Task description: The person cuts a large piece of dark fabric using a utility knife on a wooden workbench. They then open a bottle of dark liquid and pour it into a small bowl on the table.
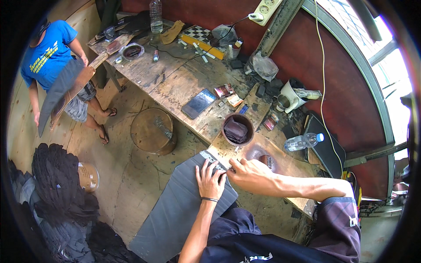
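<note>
A large dark grey sheet [175, 210] slopes from the bench edge down across my lap. My left hand [209, 180] lies on its upper end with fingers spread, next to a pale, worn strip [209, 156] along the sheet's edge. Close beside it, my right hand [250, 174] is closed at the sheet's corner. Whatever it grips is hidden by the fingers. Just beyond stands a brown round pot [237, 129] with dark material inside. A dark brown block, perhaps a brush [266, 161], sits on a stained patch of the bench behind my right hand.
On the wooden bench [175, 83] are a phone [198, 104], small packets [224, 90], pliers [160, 78] and a lying plastic bottle [302, 142]. A round drum [152, 131] stands on the floor. Dark sheets [61, 188] are heaped at left. Another person [50, 52] holds a dark sheet [61, 94].
</note>
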The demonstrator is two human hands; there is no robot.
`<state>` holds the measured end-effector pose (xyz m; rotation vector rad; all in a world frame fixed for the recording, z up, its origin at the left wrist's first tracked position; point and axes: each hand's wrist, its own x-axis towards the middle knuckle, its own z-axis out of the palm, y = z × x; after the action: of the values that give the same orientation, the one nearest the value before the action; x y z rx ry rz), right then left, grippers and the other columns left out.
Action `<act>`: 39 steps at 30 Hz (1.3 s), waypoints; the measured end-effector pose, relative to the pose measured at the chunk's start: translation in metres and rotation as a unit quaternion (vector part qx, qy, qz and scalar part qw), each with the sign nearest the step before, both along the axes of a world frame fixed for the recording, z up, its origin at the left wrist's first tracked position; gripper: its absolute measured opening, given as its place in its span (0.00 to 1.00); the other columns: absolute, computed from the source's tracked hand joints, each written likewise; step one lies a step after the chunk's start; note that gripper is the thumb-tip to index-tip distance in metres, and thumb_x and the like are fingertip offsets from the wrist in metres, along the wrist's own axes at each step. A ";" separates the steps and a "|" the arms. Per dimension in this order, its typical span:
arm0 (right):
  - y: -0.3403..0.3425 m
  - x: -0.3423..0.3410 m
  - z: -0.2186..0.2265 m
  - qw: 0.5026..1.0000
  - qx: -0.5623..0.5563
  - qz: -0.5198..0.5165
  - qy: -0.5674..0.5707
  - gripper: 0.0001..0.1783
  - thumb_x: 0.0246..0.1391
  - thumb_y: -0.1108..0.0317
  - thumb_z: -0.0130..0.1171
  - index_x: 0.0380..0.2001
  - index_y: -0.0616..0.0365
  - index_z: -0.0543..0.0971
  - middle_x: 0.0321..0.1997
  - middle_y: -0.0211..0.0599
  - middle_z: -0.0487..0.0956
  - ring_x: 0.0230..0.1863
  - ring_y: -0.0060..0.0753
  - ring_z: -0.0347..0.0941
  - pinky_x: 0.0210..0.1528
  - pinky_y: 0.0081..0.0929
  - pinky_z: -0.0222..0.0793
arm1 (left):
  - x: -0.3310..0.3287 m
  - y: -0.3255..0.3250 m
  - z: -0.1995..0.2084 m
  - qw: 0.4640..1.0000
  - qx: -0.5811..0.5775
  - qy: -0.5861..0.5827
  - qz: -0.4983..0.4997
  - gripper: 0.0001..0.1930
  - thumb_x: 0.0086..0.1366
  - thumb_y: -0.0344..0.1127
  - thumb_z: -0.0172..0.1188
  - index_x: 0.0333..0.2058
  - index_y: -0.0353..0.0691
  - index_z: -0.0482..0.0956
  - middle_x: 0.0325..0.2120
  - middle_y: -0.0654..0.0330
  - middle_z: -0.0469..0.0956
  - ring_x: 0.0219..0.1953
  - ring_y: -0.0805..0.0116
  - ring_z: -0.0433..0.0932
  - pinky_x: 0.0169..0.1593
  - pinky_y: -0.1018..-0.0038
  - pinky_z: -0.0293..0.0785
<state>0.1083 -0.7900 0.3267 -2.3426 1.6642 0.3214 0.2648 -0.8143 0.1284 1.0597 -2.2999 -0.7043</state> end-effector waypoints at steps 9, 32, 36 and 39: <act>-0.003 0.002 -0.004 0.998 -0.054 -0.007 -0.042 0.18 0.51 0.69 0.64 0.44 0.69 0.78 0.33 0.53 0.81 0.32 0.49 0.85 0.30 0.38 0.81 | 0.000 -0.001 -0.005 1.000 -0.013 -0.016 -0.006 0.08 0.66 0.44 0.69 0.38 0.50 0.86 0.61 0.65 0.77 0.74 0.54 0.64 0.78 0.38 0.47; -0.012 -0.004 -0.004 0.997 -0.074 0.027 -0.024 0.12 0.58 0.67 0.62 0.36 0.68 0.82 0.32 0.48 0.81 0.29 0.49 0.84 0.28 0.39 0.81 | -0.002 0.000 -0.001 1.000 -0.008 0.001 0.002 0.08 0.64 0.44 0.69 0.39 0.52 0.86 0.60 0.66 0.78 0.74 0.55 0.65 0.78 0.39 0.48; -0.012 -0.008 -0.008 0.997 0.065 -0.026 0.031 0.12 0.58 0.67 0.64 0.42 0.64 0.81 0.42 0.49 0.75 0.37 0.46 0.83 0.30 0.38 0.82 | -0.003 0.001 -0.001 1.000 -0.007 0.006 0.007 0.07 0.64 0.44 0.70 0.39 0.54 0.86 0.59 0.66 0.78 0.73 0.55 0.66 0.77 0.38 0.50; -0.009 -0.007 -0.010 0.999 -0.040 0.003 -0.028 0.13 0.58 0.67 0.63 0.39 0.68 0.81 0.34 0.53 0.79 0.30 0.49 0.84 0.27 0.37 0.81 | -0.002 0.001 -0.002 1.000 -0.009 0.011 0.004 0.08 0.61 0.42 0.71 0.38 0.52 0.85 0.61 0.66 0.77 0.74 0.55 0.64 0.78 0.39 0.47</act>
<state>0.1012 -0.7991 0.3167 -2.3907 1.6753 0.1925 0.2624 -0.8134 0.1265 1.0468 -2.2780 -0.6881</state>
